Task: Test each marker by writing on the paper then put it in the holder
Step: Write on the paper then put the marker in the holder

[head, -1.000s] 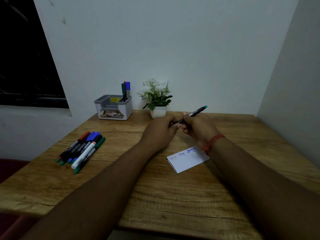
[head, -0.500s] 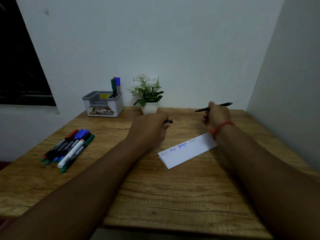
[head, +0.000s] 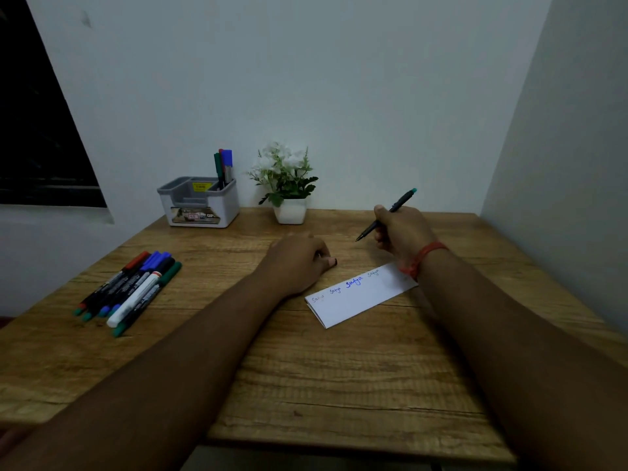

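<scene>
My right hand (head: 402,231) grips an uncapped black marker with a green end (head: 401,201), tip pointing down-left, above the far end of the folded white paper (head: 360,299). Several words are written along the paper's top edge. My left hand (head: 299,263) rests on the table left of the paper, closed around the marker's dark cap (head: 334,262), which peeks out at the fingertips. A grey and white holder (head: 200,203) at the back holds a few markers (head: 223,164) upright. Several more markers (head: 131,288) lie in a row on the table's left.
A small potted plant (head: 287,185) in a white pot stands right of the holder by the wall. The wooden table (head: 306,385) sits in a corner, with a wall close on the right and a dark window on the left.
My hands have pulled apart: the cap came off in the left hand, which sank to the table. The right hand moved right and turned the marker tip downward.
</scene>
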### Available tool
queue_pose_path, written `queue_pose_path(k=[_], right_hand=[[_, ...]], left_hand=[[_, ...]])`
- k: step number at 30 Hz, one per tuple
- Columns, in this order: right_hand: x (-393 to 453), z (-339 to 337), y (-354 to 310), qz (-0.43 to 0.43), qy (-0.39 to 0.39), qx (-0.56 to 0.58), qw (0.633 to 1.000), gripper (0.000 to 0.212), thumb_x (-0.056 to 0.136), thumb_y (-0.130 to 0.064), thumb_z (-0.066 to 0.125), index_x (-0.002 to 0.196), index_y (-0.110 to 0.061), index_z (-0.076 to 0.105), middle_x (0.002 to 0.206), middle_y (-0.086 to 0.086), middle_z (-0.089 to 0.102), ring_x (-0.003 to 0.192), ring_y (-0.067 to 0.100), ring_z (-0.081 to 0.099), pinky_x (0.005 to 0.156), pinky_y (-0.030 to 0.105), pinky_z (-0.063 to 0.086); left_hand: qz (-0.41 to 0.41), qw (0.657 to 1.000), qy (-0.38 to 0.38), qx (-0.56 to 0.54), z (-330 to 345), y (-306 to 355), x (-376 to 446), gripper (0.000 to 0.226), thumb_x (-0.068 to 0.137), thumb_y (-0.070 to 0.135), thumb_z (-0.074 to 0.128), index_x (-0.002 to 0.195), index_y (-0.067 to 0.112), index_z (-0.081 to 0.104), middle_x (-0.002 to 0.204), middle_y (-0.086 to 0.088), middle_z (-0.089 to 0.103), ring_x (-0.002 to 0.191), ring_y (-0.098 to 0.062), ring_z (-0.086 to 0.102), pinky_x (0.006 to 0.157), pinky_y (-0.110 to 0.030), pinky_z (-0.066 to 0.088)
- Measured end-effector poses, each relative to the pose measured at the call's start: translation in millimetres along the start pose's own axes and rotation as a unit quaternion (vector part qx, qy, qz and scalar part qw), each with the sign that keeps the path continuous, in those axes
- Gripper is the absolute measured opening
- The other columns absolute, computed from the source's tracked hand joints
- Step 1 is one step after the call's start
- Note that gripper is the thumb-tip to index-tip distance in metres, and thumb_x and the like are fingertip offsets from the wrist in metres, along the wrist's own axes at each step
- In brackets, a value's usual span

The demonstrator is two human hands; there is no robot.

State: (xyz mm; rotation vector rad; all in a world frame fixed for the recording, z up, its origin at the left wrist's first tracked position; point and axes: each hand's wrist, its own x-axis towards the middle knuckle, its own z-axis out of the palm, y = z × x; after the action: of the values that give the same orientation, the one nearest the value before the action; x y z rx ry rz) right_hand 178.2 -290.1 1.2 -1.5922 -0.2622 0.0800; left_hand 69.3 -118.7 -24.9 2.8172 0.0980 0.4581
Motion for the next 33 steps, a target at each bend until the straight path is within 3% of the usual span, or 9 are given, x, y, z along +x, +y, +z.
queue_pose_path(k=[3,6,8,10,14,20,26,33], right_hand=[[-2,1,-2,-0.009,-0.008,-0.010,1.000,0.019,0.102,-0.023,0.056,0.093,-0.007,0.055,0.075,0.008,0.057,0.056,0.015,0.055,0.053,0.029,0.050],[-6,2,-6,-0.021,-0.015,0.000,1.000,0.017,0.103,-0.023,0.055,0.101,-0.006,0.056,0.085,0.011,0.063,0.059,0.016,0.061,0.057,0.032,0.056],[-10,2,-15,-0.031,-0.026,0.039,0.998,0.014,0.103,-0.017,0.055,0.105,-0.004,0.056,0.089,0.014,0.065,0.063,0.019,0.066,0.062,0.033,0.061],[-15,-2,-25,-0.052,-0.046,0.065,0.995,0.005,0.100,-0.009,0.057,0.099,-0.004,0.057,0.088,0.015,0.066,0.068,0.023,0.069,0.069,0.035,0.062],[-33,-19,-32,-0.096,-0.095,-0.021,0.991,0.020,0.086,0.008,0.064,0.080,-0.009,0.056,0.080,0.012,0.062,0.076,0.023,0.067,0.085,0.039,0.060],[-56,-54,-13,-0.090,-0.130,-0.130,0.979,0.010,0.086,0.003,0.067,0.095,0.000,0.069,0.091,0.014,0.071,0.085,0.023,0.069,0.089,0.038,0.058],[-62,-60,3,-0.081,-0.115,-0.169,0.975,0.009,0.083,-0.001,0.071,0.090,-0.007,0.068,0.083,-0.002,0.074,0.082,0.014,0.067,0.075,0.029,0.053],[-60,-60,6,-0.094,-0.105,-0.224,0.964,0.004,0.083,-0.003,0.071,0.085,-0.006,0.070,0.085,0.000,0.077,0.076,0.009,0.069,0.067,0.023,0.055]], left_hand=[[-0.036,0.999,-0.021,-0.003,-4,-3,0,0.046,0.095,0.060,0.048,0.130,0.032,0.059,0.130,0.002,0.057,0.124,-0.023,0.047,0.105,-0.053,0.039],[-0.080,0.995,-0.052,0.022,-16,-9,-5,0.073,0.093,0.071,0.035,0.155,0.034,0.022,0.163,-0.005,0.023,0.149,-0.032,0.016,0.119,-0.061,0.010],[-0.091,0.991,-0.090,0.043,-24,-16,-10,0.090,0.087,0.080,0.033,0.158,0.037,-0.001,0.168,-0.002,0.002,0.153,-0.030,-0.003,0.119,-0.063,0.000],[-0.087,0.987,-0.122,0.053,-27,-20,-14,0.100,0.080,0.087,0.034,0.155,0.041,-0.012,0.167,0.000,-0.012,0.152,-0.028,-0.016,0.118,-0.064,-0.004],[-0.055,0.985,-0.147,0.071,-24,-17,-13,0.111,0.073,0.093,0.035,0.153,0.040,-0.019,0.163,0.002,-0.026,0.147,-0.029,-0.031,0.114,-0.068,-0.009],[-0.040,0.980,-0.162,0.105,-16,-15,-8,0.115,0.067,0.098,0.029,0.151,0.040,-0.025,0.160,0.004,-0.033,0.144,-0.032,-0.034,0.113,-0.070,-0.009],[-0.043,0.974,-0.179,0.129,-16,-10,-9,0.117,0.067,0.097,0.034,0.152,0.040,-0.024,0.161,0.003,-0.031,0.146,-0.032,-0.030,0.114,-0.069,-0.006],[-0.045,0.973,-0.189,0.125,-17,-9,-8,0.119,0.065,0.096,0.037,0.152,0.041,-0.023,0.161,0.003,-0.031,0.146,-0.031,-0.030,0.115,-0.069,-0.006]])
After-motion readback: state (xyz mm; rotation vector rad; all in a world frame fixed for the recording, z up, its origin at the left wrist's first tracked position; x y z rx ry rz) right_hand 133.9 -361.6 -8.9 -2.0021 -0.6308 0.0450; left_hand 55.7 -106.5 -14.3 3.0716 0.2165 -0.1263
